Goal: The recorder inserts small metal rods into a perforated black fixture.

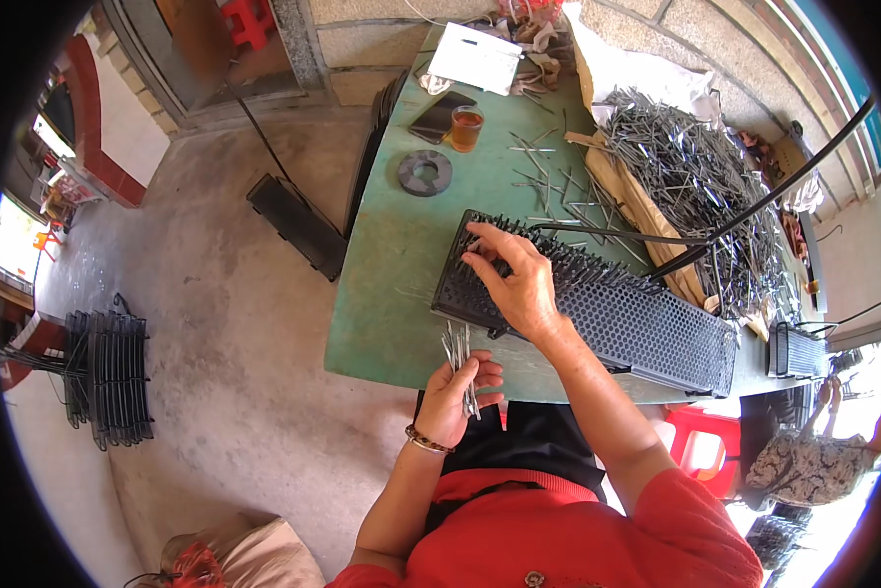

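Observation:
My left hand (448,397), with a beaded bracelet at the wrist, is closed round a small bundle of thin silvery metal rods (457,348) just off the table's near edge. My right hand (527,284) reaches over the left end of a long black perforated rack (646,318). Its thumb and index finger curl toward each other among the upright dark pins (583,263) that fill that end of the rack. Whatever lies between those fingertips is too small to make out. Along the rack's right part the round holes show bare.
On the green table (382,314) a big heap of metal rods (690,176) lies on torn sacking, with loose rods (548,181) beside it. Farther back are a cup of amber liquid (466,128), a phone (442,116), a grey ring (424,172) and a white box (475,59). A red stool (703,451) stands nearby.

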`<state>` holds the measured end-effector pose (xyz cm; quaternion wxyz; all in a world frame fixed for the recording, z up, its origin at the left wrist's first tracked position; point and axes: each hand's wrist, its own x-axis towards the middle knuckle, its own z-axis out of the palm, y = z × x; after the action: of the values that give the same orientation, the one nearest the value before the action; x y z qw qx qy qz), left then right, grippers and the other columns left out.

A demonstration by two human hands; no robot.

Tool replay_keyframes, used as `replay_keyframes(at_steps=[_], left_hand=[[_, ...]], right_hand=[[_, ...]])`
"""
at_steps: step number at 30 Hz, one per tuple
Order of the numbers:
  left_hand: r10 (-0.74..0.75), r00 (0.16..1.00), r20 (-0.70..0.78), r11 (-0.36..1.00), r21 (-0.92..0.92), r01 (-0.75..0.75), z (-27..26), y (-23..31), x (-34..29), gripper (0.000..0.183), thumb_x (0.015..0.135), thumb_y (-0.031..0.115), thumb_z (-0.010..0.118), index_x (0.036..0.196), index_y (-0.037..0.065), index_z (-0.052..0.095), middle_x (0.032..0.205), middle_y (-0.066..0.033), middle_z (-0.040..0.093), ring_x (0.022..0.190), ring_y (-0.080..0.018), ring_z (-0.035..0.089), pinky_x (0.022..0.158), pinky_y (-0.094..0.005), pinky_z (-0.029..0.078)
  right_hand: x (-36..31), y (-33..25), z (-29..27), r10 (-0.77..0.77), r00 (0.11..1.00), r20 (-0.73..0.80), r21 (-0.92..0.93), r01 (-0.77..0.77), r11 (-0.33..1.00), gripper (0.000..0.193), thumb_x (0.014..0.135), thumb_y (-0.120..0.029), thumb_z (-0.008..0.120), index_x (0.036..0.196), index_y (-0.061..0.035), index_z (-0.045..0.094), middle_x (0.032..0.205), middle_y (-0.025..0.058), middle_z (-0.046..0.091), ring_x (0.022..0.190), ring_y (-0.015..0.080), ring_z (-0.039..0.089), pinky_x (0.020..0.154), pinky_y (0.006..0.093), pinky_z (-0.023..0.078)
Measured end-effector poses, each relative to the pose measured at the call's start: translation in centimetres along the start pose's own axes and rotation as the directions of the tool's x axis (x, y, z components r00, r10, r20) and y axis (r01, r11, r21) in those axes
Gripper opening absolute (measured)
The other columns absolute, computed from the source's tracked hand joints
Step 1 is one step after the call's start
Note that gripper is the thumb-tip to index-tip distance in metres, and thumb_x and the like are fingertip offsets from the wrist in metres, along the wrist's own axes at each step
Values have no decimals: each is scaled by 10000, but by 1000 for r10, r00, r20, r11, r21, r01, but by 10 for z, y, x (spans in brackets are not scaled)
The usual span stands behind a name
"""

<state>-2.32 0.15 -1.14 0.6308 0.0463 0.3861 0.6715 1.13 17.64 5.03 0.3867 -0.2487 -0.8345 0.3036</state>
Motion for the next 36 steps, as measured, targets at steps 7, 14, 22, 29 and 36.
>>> replay_keyframes(at_steps=[7, 14, 22, 29, 36], left_hand=[[1, 1000, 1, 1000, 1, -1, 1, -2, 0, 287, 969, 247, 511, 1142, 22, 553, 987, -89, 635, 885, -167, 625, 718, -324, 555], [-5, 1000, 7, 1000, 1, 5, 2, -2, 0, 282, 972, 249, 507, 1141, 29, 559, 981, -84, 633, 872, -164, 626, 710, -323, 554], [-18, 999, 30, 1000, -6, 19, 2, -3, 0, 279, 980, 248, 486, 1165, 42, 525, 974, -83, 636, 864, -177, 641, 755, -353, 557], [19, 997, 76, 998, 55, -23, 14, 11, -7, 297, 994, 316, 453, 1129, 61, 522, 949, -69, 628, 814, -137, 628, 691, -284, 530], [-36, 939, 342, 987, 160, -20, 4, 6, 1, 326, 995, 338, 447, 1131, 53, 529, 936, -60, 631, 743, -88, 596, 565, -209, 448]], right_hand=[[-4, 9, 3, -221, 975, 7, -96, 221, 971, 216, 765, -85, 721, 976, -59, 687, 877, 61, 678, 808, 236, 615, 778, 346, 455], [-2, 5, 5, -318, 948, -15, -272, 302, 914, 162, 755, -119, 729, 904, -66, 692, 840, 29, 666, 763, 202, 590, 754, 341, 407], [-1, 4, -1, -310, 951, 20, -321, 300, 898, 156, 744, -112, 736, 887, -63, 697, 851, 45, 653, 749, 221, 582, 758, 354, 407], [-28, -15, -29, -80, 984, 161, 35, 76, 997, 194, 782, -130, 733, 921, -3, 688, 843, 99, 658, 816, 234, 620, 694, 322, 483], [-52, 0, -41, 322, 749, 579, 297, -562, 772, 247, 847, -210, 707, 774, 23, 664, 593, 16, 592, 564, 34, 481, 486, 241, 390]])
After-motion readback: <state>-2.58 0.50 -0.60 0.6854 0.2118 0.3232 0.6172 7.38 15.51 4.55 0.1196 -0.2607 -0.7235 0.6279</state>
